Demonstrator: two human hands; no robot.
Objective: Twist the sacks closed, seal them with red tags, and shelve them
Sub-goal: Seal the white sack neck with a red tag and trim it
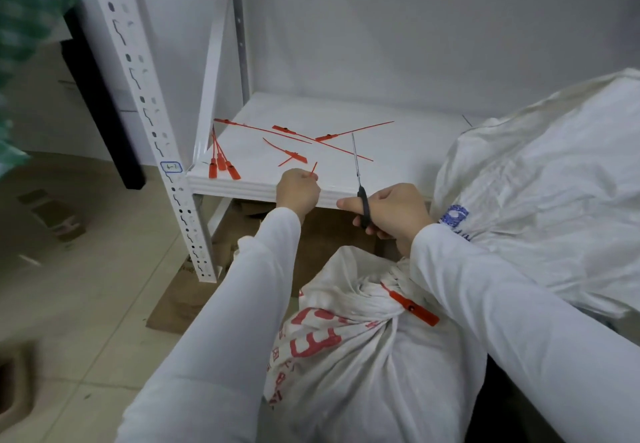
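Sack (363,356): white woven cloth with red print. It sits low between my arms, in front of the shelf (415,152). Its neck is twisted tight and bound by a red tag (414,308), whose flat end sticks out to the right. My left hand (298,190) is at the shelf's front edge, fingers curled, pinching a short red strip (314,167) that points upward. My right hand (393,212) grips scissors (358,179) by the black handles, with the blades together, reaching over the shelf and pointing away from me. A second sack (540,179), white with a blue mark, lies over the shelf's right end. On the white shelf board lie loose tags (291,131), scattered, with a bunch (221,165) at the left front corner. The post (152,124) is white and slotted, and carries a small label (171,167). Flattened cardboard (180,297) lies on the pale tiled floor (86,304) below the shelf. The wall (415,27) behind is plain grey-white.
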